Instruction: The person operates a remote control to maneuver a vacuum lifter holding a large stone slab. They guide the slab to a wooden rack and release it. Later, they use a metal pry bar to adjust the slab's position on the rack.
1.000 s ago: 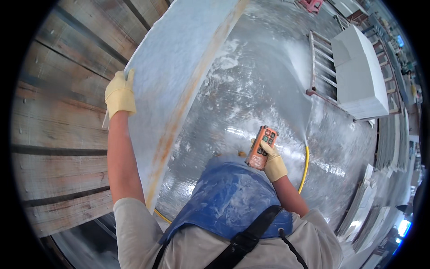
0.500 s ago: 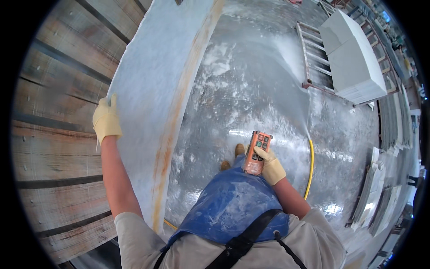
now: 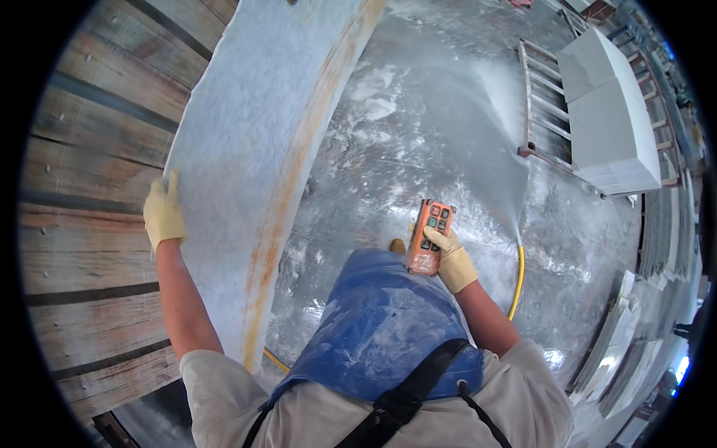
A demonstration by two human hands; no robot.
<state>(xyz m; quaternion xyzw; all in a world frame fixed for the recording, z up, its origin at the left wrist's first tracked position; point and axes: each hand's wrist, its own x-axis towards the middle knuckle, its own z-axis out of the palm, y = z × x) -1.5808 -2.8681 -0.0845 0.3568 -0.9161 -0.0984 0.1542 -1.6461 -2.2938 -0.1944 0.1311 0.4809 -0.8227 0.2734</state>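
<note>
Fingers [image 3: 441, 238] of the right hand [image 3: 455, 266], gloved, are closed around an orange remote control [image 3: 432, 222], right of the pale stone slab [image 3: 246, 134]. At the slab's left edge is the left hand [image 3: 164, 215]; whether its fingers grip there, I cannot tell. Farther right of the slab, a yellow hose [image 3: 520, 276] sprays the wet floor [image 3: 388, 164]; beyond, white blocks [image 3: 612, 119] sit on a metal rack [image 3: 529, 104].

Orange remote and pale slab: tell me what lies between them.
In the head view, grey floor lies between the slab and the remote, with a brown shoe tip close beside the remote.
</note>
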